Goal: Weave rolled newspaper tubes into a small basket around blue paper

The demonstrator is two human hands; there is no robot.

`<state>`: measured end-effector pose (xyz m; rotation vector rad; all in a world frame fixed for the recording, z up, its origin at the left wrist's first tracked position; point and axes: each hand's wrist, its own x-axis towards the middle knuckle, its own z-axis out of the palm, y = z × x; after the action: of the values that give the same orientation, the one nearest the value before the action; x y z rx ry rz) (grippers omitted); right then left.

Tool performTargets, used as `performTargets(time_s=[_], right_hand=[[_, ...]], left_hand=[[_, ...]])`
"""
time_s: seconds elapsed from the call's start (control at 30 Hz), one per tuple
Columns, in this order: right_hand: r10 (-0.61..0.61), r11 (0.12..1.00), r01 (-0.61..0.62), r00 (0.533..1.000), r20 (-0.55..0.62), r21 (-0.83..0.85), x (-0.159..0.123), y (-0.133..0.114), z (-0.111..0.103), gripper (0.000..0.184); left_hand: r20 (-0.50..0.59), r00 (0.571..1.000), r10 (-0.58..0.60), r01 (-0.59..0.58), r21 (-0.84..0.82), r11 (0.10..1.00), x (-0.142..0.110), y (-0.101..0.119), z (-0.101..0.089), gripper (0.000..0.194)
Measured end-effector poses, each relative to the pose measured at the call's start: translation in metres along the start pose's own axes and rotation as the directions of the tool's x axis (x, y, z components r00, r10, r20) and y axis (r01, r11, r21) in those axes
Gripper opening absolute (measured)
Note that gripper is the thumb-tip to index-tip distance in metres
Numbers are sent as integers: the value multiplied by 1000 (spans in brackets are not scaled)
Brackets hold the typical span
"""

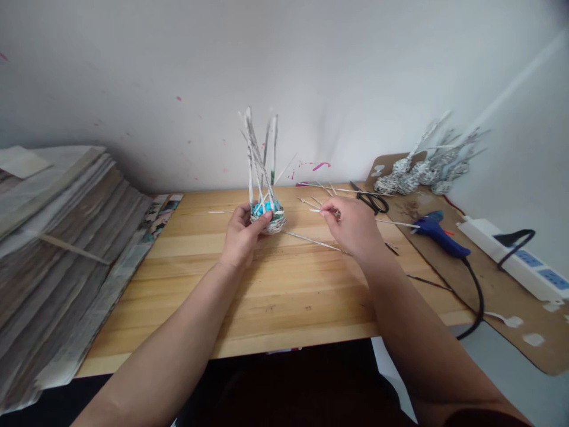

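Note:
My left hand (243,233) is closed around the side of a small woven paper basket (274,223), its thumb on the rim. Something bright blue (262,207) fills the basket, and several tall rolled-paper stakes (249,148) rise from it. My right hand (351,225) pinches the tip of a thin white rolled-paper strip (315,210) to the right of the basket; the palm hides part of it. Under and beside that hand, other paper sticks (311,240) lie on the wooden table (275,296).
Stacked newspapers (57,237) stand at the left. On the right are black scissors (373,198), a blue glue gun (440,234) with its cord, and a white power strip (520,255) on cardboard (498,302). Several woven paper pieces (413,172) sit against the wall.

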<state>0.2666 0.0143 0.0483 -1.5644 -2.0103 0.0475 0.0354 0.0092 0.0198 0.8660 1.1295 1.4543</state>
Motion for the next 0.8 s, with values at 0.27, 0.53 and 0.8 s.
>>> performTargets(time_s=[0.27,0.53,0.8], right_hand=[[149,976,-131,984,97,-174,4,3,7,18],[-113,993,116,951,289,7,-5,-36,43,23],[-99,992,118,925,366,-31,20,-83,71,21]], left_hand=[[-127,990,65,-73,-60,996,6,7,-5,58],[-137,980,147,-159,-81,984,5,13,-4,56],[-203,957,208,-226,-68,972,16,14,-12,62]])
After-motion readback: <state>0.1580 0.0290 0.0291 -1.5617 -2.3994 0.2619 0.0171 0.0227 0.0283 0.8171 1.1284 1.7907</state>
